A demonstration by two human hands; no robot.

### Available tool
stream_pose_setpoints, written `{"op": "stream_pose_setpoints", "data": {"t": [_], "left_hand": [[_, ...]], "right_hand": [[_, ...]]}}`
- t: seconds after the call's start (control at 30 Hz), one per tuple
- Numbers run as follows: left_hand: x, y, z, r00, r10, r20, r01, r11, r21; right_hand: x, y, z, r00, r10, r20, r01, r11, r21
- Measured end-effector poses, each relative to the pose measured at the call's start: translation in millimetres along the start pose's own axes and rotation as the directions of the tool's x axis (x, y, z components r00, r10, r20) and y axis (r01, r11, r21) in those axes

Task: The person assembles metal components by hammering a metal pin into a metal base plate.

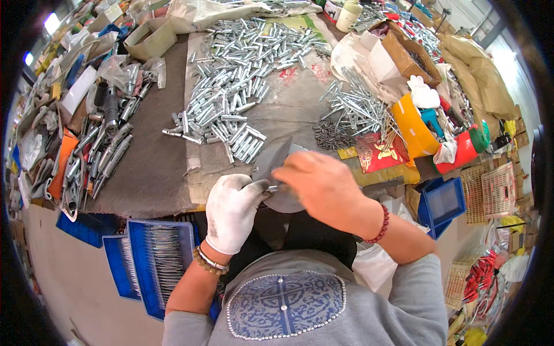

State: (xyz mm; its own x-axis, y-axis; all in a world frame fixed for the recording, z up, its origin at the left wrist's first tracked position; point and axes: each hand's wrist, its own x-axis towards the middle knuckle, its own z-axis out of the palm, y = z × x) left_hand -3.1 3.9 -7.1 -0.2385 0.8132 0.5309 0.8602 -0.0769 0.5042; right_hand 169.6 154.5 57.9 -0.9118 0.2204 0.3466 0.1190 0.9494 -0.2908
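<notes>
My left hand [234,210], in a white glove, is closed at the table's near edge. Its thumb and fingers pinch a small silver metal piece [272,188]. Close by on the right, my bare right hand [323,184] is smeared by motion, and its fingertips are bent over that piece. What they hold, if anything, I cannot make out. Under both hands lies a grey round plate [284,203], partly covered. Just beyond, a short row of silver cylindrical parts [248,143] borders a large heap of similar parts [231,86].
Right of centre are thin metal rods [363,106], small dark parts [333,134] and a red packet [375,154]. Socket-like tools [112,153] crowd the left side. Blue trays [134,242] stand below the table's left edge; another blue bin [443,202] is at right.
</notes>
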Motion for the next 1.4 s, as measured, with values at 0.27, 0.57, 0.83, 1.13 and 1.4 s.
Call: {"op": "stream_pose_setpoints", "data": {"t": [0.27,0.57,0.83,1.13,1.4], "left_hand": [[-1,-3,0,1.0,0.002,-0.03,-0.004,0.999,-0.044],[2,-5,-4,1.0,-0.009,0.014,0.01,0.998,-0.069],[0,-8,1,1.0,0.02,-0.017,-0.022,0.997,-0.074],[-2,-6,-5,0.999,-0.033,0.027,0.036,0.995,-0.091],[-5,0,-9,0.997,-0.063,0.045,0.066,0.996,-0.065]], "right_hand": [[-35,20,-1,0.956,0.292,-0.005,-0.29,0.947,-0.136],[-47,-4,-22,0.966,0.22,-0.138,-0.215,0.975,0.051],[-52,-10,-16,0.989,0.09,-0.119,-0.102,0.991,-0.092],[-41,12,2,0.98,0.128,-0.151,-0.154,0.973,-0.171],[-54,-27,3,0.93,0.354,0.097,-0.364,0.924,0.121]]}}
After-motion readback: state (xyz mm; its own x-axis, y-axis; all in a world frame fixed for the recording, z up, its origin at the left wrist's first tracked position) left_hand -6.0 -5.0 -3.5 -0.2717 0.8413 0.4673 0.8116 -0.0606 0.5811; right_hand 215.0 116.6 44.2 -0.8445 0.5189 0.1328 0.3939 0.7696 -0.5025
